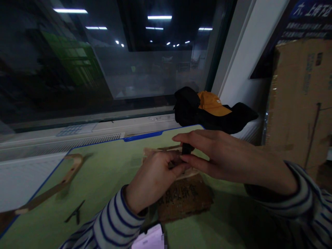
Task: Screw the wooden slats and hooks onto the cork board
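My left hand (pixel 153 180) is curled shut on a thin wooden piece (pixel 166 151) over the green mat (pixel 109 180). My right hand (pixel 220 157) reaches in from the right, thumb and fingers pinched on a small black clip (pixel 187 148) that stands on that wooden piece. Under both hands lies a brown rough block (pixel 185 199) with dark characters on its top. Both sleeves are striped blue and white.
A curved wooden strip (pixel 54 188) lies at the mat's left edge, a small black clip (pixel 75 212) near it. A black bag with an orange cap (pixel 212 103) sits on the sill. A cardboard box (pixel 301 100) stands at right. A dark window lies ahead.
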The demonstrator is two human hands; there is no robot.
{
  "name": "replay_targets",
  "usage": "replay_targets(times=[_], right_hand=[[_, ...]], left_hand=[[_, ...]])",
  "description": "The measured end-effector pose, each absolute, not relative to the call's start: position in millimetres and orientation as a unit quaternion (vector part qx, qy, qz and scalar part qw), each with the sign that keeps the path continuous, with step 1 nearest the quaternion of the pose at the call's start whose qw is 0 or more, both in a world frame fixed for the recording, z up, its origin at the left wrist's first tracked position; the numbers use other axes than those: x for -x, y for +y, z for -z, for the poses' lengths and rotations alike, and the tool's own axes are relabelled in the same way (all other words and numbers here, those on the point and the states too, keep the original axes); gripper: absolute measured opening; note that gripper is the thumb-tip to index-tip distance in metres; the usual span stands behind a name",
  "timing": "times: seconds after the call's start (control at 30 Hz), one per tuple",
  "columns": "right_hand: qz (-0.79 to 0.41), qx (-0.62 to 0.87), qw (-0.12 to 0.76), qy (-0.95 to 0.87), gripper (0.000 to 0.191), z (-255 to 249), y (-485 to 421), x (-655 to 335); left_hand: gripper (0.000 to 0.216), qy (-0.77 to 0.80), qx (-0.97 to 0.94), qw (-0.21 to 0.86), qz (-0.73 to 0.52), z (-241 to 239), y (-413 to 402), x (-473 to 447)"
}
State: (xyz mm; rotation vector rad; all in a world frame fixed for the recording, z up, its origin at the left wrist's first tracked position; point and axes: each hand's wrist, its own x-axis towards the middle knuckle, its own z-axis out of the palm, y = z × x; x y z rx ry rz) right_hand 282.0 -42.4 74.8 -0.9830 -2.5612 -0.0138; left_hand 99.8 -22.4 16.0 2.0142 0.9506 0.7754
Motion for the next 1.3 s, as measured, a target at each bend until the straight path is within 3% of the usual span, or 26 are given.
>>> replay_targets(times=[0.17,0.57,1.3], right_hand=[[-0.003,0.341,0.192,-0.92,0.027,-78.4,-42.4,-283.4],[0.073,0.338,0.175,-0.922,0.029,-79.9,-45.6,-290.7],[0.062,0.343,0.175,-0.921,0.029,-81.1,-44.3,-289.6]], left_hand=[[0.013,0.373,-0.778,0.409,-0.298,-12.3,-20.5,-99.7],[0.014,0.368,-0.774,0.424,-0.291,-13.2,-19.1,-98.7],[0.014,0.358,-0.79,0.412,-0.281,-15.9,-18.3,-97.8]])
